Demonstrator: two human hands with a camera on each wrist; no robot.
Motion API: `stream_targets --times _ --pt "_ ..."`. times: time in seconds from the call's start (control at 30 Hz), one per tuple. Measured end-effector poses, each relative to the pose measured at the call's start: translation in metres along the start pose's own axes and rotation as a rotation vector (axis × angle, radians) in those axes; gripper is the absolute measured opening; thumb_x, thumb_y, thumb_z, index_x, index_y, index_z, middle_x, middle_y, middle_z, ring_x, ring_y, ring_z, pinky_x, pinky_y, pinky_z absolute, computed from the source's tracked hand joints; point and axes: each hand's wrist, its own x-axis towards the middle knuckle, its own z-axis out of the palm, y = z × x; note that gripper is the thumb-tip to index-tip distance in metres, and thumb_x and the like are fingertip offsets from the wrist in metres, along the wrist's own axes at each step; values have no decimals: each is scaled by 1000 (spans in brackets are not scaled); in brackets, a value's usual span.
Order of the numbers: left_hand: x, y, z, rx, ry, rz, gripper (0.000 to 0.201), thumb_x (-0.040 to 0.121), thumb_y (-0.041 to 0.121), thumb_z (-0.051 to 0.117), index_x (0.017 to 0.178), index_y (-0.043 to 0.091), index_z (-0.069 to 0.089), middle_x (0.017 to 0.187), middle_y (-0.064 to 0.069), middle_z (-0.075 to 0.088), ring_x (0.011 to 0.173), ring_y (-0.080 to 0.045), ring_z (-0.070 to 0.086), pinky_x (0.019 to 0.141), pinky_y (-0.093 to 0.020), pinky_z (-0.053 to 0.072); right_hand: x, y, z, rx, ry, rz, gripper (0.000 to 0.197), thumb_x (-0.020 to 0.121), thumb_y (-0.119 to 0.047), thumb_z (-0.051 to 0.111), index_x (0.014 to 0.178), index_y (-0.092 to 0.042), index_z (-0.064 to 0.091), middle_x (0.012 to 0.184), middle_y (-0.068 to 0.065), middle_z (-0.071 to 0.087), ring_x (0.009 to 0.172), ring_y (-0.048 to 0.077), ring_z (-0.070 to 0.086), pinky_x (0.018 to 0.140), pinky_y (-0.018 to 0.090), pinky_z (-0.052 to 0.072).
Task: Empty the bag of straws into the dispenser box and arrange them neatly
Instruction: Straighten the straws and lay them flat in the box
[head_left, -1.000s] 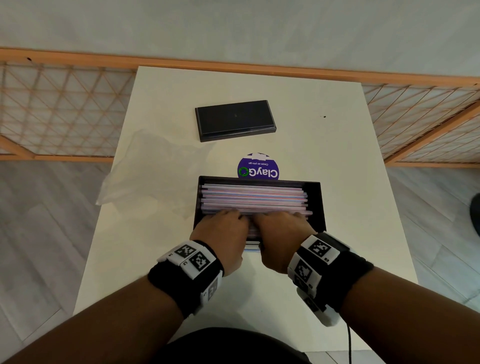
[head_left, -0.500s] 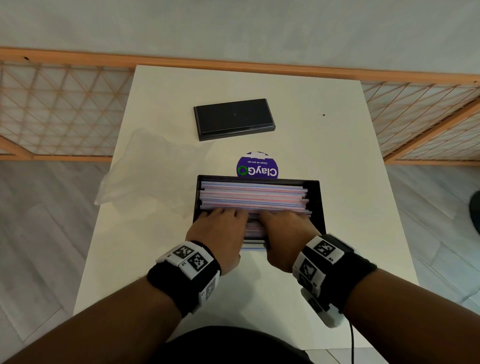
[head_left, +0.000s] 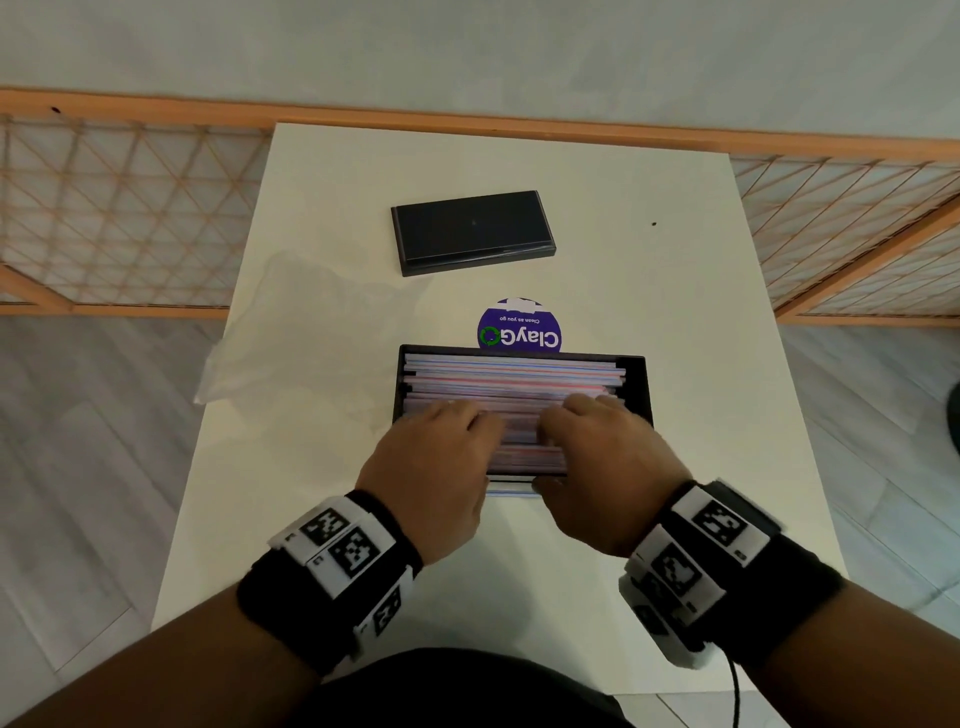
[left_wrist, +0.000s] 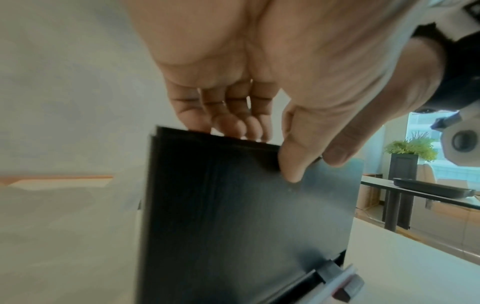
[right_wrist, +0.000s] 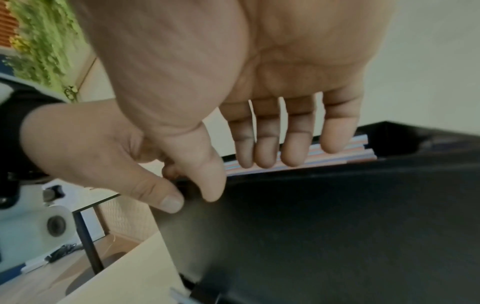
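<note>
Straws (head_left: 511, 376) lie stacked inside the box (head_left: 636, 384) at frame centre, long axis running left to right across the frame. Bag (head_left: 291, 332) lies flat and emptied at left of the box, on the table (head_left: 649, 291). Left hand (head_left: 439, 467) rests on the near left part of the stack, fingers straight, thumb against the box front. Right hand (head_left: 602, 467) mirrors it on the near right part, fingers extended onto the straws, gripping nothing. Both hands sit on the near side, equally close; the uncovered straws lie beyond the fingertips, so levelling probably calls for a push away, across the long axis. Lid (head_left: 472, 231) lies at upper centre, well apart.
</note>
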Motion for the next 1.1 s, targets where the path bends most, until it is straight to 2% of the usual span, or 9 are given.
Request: stream_targets --times 0.17,0.33,0.43,0.6,0.7,0.77,0.87,0.97,1.1 --pt "9 -2 14 127 -279 -57 19 90 24 58 108 24 63 111 3 64 107 -24 62 89 -34 52 5 -3 26 -60 -189 57 25 87 -35 55 110 -26 61 117 -5 60 112 24 56 86 34 49" --pt "13 4 13 207 -361 -108 15 92 24 58 104 22 66 111 1 65 107 -25 64 86 -34 49 19 2 34 -77 -197 102 25 85 -31 52 104 -26 66 108 -5 63 97 23 63 75 30 47" --pt "14 3 12 177 -357 -122 17 91 24 61 106 21 65 113 0 64 108 -26 63 87 -35 49 19 1 34 -74 -187 91 25 84 -30 52 107 -27 63 111 -6 62 104 24 60 79 32 48" --pt "11 -1 11 83 -236 -80 15 87 23 64 102 18 64 107 -2 64 103 -27 63 83 -36 52 14 0 29 -67 -137 63 25 84 -32 55 107 -27 62 112 -6 62 105 23 60 81 33 49" --pt "2 -10 6 -22 80 12 39 64 29 82 92 15 58 93 -5 62 87 -31 62 69 -38 52 -2 1 27 -93 114 -46 31 72 -46 65 93 -23 64 95 -2 64 93 28 60 79 39 48" --pt "0 -17 -1 -61 210 -7 67 56 47 83 108 16 53 114 -6 58 105 -30 55 82 -43 50 -9 0 26 -70 286 -98 52 64 -61 64 98 -20 63 97 0 61 93 29 57 80 42 50" --pt "11 -32 -5 -37 -18 -117 127 56 72 78 153 17 19 165 -6 13 153 -25 12 123 -49 16 2 -8 24 -115 176 -92 100 64 -81 47 140 -16 43 147 9 43 136 34 38 107 56 36" --pt "29 -41 2 54 -165 -111 142 60 83 69 159 17 -8 170 0 -14 156 -20 -15 126 -47 -5 21 -14 30 -175 -35 -106 112 69 -85 43 154 -18 15 165 7 3 151 32 0 118 60 11" --pt "30 -45 9 50 -124 -94 135 66 83 63 160 17 -7 171 -2 -10 157 -21 -12 128 -48 -1 22 -12 37 -195 43 -190 92 69 -80 50 138 -19 41 153 7 35 144 33 27 114 58 24"
